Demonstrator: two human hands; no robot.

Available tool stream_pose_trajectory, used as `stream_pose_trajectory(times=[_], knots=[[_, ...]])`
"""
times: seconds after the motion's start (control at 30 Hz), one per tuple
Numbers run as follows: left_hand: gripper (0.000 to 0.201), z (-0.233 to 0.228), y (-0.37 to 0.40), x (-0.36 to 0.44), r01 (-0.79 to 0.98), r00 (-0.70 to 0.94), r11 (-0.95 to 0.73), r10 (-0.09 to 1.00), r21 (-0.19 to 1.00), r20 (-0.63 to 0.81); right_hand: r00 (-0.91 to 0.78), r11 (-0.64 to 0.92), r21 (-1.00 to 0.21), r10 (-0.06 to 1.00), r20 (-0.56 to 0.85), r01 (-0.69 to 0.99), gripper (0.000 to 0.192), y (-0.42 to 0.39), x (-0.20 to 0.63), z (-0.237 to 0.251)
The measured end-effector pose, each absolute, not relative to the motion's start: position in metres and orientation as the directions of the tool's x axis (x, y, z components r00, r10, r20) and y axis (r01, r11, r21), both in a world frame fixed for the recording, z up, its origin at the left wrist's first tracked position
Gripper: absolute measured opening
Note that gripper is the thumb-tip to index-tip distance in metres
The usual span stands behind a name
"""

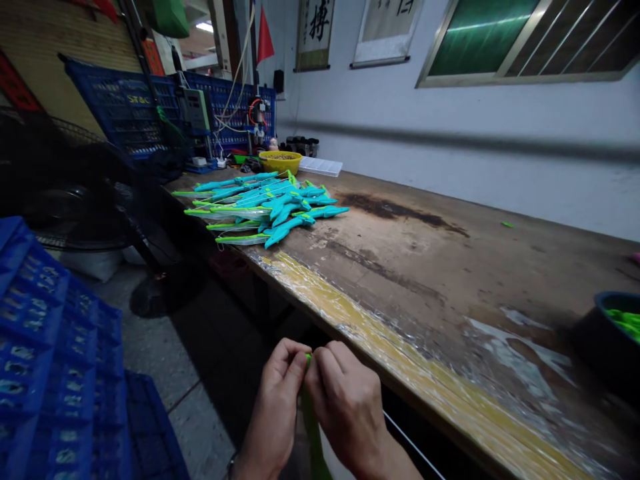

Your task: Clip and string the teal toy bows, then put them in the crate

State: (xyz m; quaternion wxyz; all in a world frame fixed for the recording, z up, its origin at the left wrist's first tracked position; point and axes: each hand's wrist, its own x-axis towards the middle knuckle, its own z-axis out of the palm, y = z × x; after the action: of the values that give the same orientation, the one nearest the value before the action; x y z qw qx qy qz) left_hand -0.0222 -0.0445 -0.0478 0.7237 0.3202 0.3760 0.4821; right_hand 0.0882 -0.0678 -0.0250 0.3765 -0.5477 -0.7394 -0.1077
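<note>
Close to the near edge of the table, my left hand and my right hand meet, both closed, with fingers pinched together. Between them a bit of bright green shows at the fingertips. Below it a long green strip runs down toward my body, mostly hidden by my hands. A thin white cord stretches out from beneath my right wrist to the lower right. What the fingertips do with the green end is covered by the fingers.
A pile of turquoise and green toy bows lies on the wooden table. Behind it are a yellow bowl and a white tray. A dark tub holds green pieces. Blue crates and a fan stand left.
</note>
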Motion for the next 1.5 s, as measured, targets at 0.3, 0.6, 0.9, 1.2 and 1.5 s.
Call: stream_pose_trajectory(times=[0.3,0.6,0.9,1.2,1.5], knots=[[0.031,-0.048,-0.042,-0.017,-0.402,0.453,0.463,0.85,0.79,-0.267,0.276,0.23,-0.689,0.795,0.541,0.688,0.025,-0.036,0.121,0.024],[0.029,-0.046,-0.041,-0.026,-0.442,0.453,0.484,0.847,0.755,-0.278,0.034,0.287,-0.772,0.929,0.369,0.567,0.023,-0.068,0.118,0.001],[0.027,-0.067,-0.057,-0.011,-0.346,0.594,0.501,0.772,0.793,-0.228,0.245,-0.035,-0.994,0.97,-0.009,0.101,0.031,-0.076,0.12,0.007],[0.026,-0.064,-0.049,-0.014,-0.487,0.572,0.562,0.784,0.669,-0.242,0.172,-0.009,-0.987,0.985,0.019,0.159,0.026,-0.06,0.134,0.043],[0.027,-0.068,-0.06,-0.013,-0.477,0.572,0.575,0.777,0.665,-0.262,0.043,0.171,-0.883,0.977,0.211,0.438,0.017,-0.1,0.118,-0.013]])
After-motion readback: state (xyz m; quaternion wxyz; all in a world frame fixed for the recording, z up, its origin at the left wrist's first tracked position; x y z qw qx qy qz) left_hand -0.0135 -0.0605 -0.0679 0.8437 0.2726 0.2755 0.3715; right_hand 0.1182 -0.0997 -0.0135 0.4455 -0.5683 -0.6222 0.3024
